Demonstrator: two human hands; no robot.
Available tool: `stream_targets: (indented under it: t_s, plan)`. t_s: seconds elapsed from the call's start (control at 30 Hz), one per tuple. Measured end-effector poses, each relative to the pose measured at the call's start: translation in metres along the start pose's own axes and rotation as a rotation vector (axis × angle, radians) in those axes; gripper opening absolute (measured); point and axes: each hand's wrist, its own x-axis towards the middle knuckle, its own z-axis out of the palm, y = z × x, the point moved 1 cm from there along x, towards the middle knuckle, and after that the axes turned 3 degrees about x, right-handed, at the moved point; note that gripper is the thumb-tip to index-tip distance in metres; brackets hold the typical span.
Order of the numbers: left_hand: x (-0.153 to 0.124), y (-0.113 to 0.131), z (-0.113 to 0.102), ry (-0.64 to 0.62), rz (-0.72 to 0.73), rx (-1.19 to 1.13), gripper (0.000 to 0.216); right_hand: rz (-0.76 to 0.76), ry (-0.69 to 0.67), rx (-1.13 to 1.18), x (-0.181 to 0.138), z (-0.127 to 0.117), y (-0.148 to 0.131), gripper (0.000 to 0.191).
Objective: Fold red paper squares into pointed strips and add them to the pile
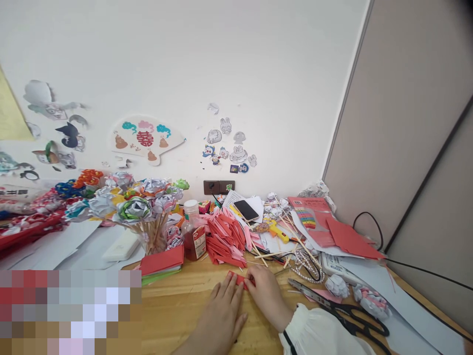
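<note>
A small piece of red paper [239,279] lies on the wooden desk [177,301] just in front of me. My left hand [221,315] rests flat on the desk with fingers stretched out, its fingertips on the paper's near edge. My right hand [266,293] has its fingers curled and pressed on the paper's right side, pinching a fold. A white sleeve [318,330] covers my right wrist. A heap of folded red and pink paper pieces [225,239] lies right behind the paper.
Black scissors [343,310] lie at my right. Paper flowers on sticks stand in a jar [155,239], beside a red-labelled bottle [194,236]. A phone [246,210], yellow glue gun [277,231], wooden sticks, red sheets [347,236] and a black cable [417,268] crowd the back.
</note>
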Motion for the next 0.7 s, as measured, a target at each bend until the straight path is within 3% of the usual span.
stream_targets:
  t_s: [0.7]
  plan:
    - [0.0001,0.0023,-0.0061,-0.024,-0.007,0.011,0.052,-0.015,0.009,-0.014,0.0014,0.0019,0.0022,0.014]
